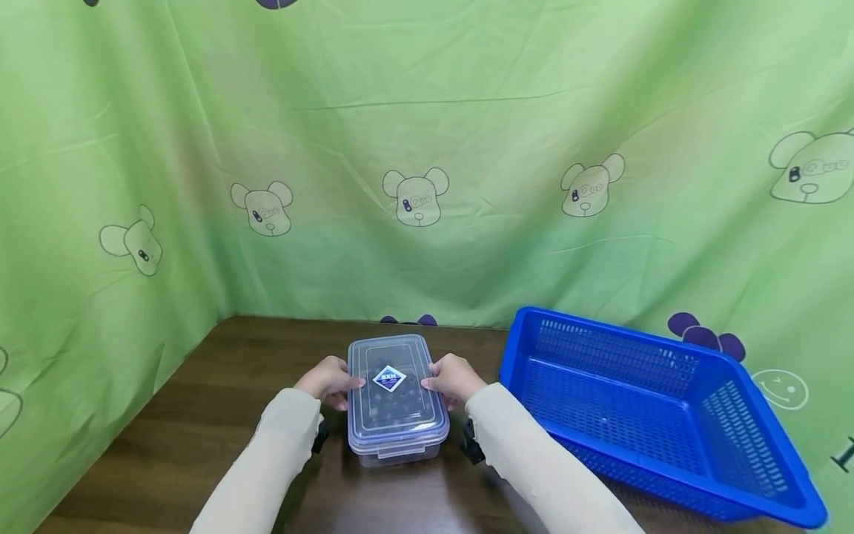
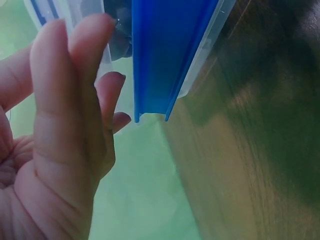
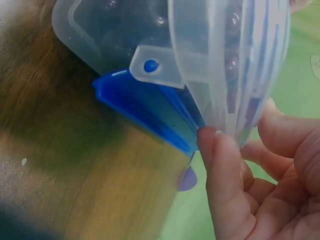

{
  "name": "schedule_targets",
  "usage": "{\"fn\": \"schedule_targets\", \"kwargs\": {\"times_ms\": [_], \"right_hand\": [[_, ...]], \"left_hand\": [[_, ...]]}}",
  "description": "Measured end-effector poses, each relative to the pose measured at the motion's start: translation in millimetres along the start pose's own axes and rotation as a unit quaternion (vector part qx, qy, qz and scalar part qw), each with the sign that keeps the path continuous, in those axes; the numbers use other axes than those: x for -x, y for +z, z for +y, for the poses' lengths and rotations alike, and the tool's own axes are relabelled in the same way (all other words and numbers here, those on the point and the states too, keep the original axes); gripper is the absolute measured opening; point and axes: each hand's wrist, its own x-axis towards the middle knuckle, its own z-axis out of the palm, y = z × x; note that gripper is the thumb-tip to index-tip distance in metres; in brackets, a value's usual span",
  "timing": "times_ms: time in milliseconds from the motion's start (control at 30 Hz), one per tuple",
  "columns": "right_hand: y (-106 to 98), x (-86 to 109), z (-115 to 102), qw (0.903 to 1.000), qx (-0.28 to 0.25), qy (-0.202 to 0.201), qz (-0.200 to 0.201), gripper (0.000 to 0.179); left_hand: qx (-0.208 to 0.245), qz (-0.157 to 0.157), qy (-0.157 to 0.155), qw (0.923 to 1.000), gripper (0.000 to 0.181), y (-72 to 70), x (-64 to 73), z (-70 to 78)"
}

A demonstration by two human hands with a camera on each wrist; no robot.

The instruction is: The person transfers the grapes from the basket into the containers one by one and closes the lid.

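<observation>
A clear plastic food container (image 1: 400,458) stands on the table in the head view, its translucent lid (image 1: 394,413) on top with a blue diamond label (image 1: 389,378). Dark round contents show faintly through the plastic. My left hand (image 1: 331,381) grips the lid's left edge, thumb on top and fingers at the side. At the right edge my right hand (image 1: 457,379) pinches the lid's rim between thumb and fingers. A blue side latch (image 2: 157,60) hangs down in the left wrist view. Another blue latch (image 3: 145,110) is swung out in the right wrist view.
To the right on the brown wooden table (image 1: 220,415) sits a large blue perforated basket (image 1: 600,486), with bare mesh showing inside. A green curtain (image 1: 333,252) with printed bear heads hangs behind the table and along its left side.
</observation>
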Motion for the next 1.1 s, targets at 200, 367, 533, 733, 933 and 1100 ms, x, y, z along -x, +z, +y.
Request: {"fn": "schedule_targets", "kwargs": {"times_ms": [200, 367, 533, 733, 933, 1100], "right_hand": [[3, 0.3, 2, 1.0, -0.001, -0.001, 0.001, 0.037], [5, 2.3, 2, 0.9999, -0.017, 0.0, 0.003, 0.043], [8, 2.3, 2, 0.9998, -0.017, -0.003, 0.008, 0.05], [7, -0.6, 3, 0.9969, -0.071, 0.032, -0.008, 0.08], [5, -4.1, 13, 0.9786, -0.16, 0.116, -0.058, 0.079], [2, -4.2, 16, 0.9771, -0.15, 0.133, -0.072, 0.075]], "left_hand": [[-0.013, 0.006, 0.003, 0.9999, 0.017, 1.5, -1.7, -0.7], [-0.002, 0.007, 0.001, 1.0, 0.018, 2.2, -1.6, -5.6], [0.004, 0.009, -0.001, 1.0, 0.02, 4.4, 0.3, -10.1], [-0.003, 0.009, 0.0, 1.0, 0.019, 6.5, -1.4, -11.0], [-0.016, 0.008, 0.002, 0.9998, 0.018, 6.8, -2.9, -10.1], [-0.021, 0.008, 0.004, 0.9997, 0.017, 5.4, -3.3, -8.3]]}}
